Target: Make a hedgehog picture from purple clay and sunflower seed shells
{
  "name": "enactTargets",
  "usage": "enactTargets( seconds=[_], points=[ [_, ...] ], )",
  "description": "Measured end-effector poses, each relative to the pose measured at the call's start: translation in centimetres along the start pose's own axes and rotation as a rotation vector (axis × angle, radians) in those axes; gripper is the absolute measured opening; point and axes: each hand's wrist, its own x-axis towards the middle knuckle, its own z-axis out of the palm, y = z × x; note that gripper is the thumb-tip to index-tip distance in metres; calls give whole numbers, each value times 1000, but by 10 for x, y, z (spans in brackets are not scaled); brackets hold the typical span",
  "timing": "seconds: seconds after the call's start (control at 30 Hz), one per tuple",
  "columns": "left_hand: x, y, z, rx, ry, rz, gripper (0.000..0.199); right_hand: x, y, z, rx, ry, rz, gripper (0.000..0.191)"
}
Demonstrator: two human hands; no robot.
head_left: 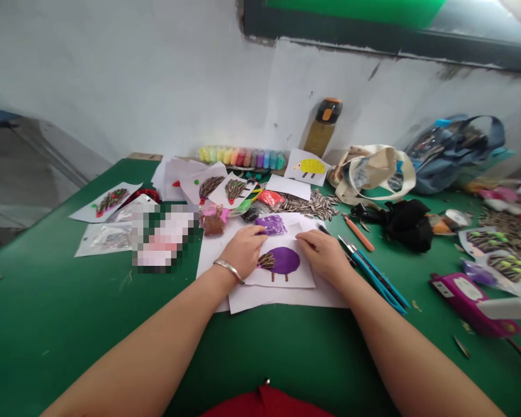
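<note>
Though between both hands (244,250) (323,253), purple figure (286,262) only partly visible.

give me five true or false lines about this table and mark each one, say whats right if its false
1. The card between the hands bears a purple oval. True.
2. The silver bracelet is on the right wrist. False: the bracelet is on the left wrist.
3. The orange-handled tool lies nearer the right hand than the left hand. True.
4. The drink bottle lies flat on its side. False: the bottle stands on end by the wall.
5. The yellow animal picture is under the left hand. False: the yellow animal picture is at the back, near the bottle.
</note>
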Motion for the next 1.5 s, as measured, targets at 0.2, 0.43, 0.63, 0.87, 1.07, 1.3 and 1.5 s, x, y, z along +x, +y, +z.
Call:
enactTargets(
  seconds=[0.2, 0.43, 0.63, 0.87, 1.07, 1.3, 1.5],
  points=[
    [0, -5, 1, -29, -12, 12, 39, 25, 12, -29, -129, 55, 117, 26],
    [-1, -7, 2, -45, -25, 8, 38, 67, 40, -29, -325, 21, 153, 28],
    [-4, -6, 5, -63, -14, -17, 33, 70, 43, -8, -375, -30, 113, 27],
    [-5, -4, 4, -46, -26, -4, 31, 67, 43, 2, -443, -40, 121, 27],
    [-5, -3, 4, -25, -21, -5, 31, 62, 32, -10, -475, -2, 181, 25],
    [-5, -2, 4, -39, -33, -8, 32, 30, -7, -28, -95, 22, 135, 19],
    [-4, 0, 3, -70, 6, -19, 26, 0, -19, -13, 206, -113, 200, 27]
  ],
)
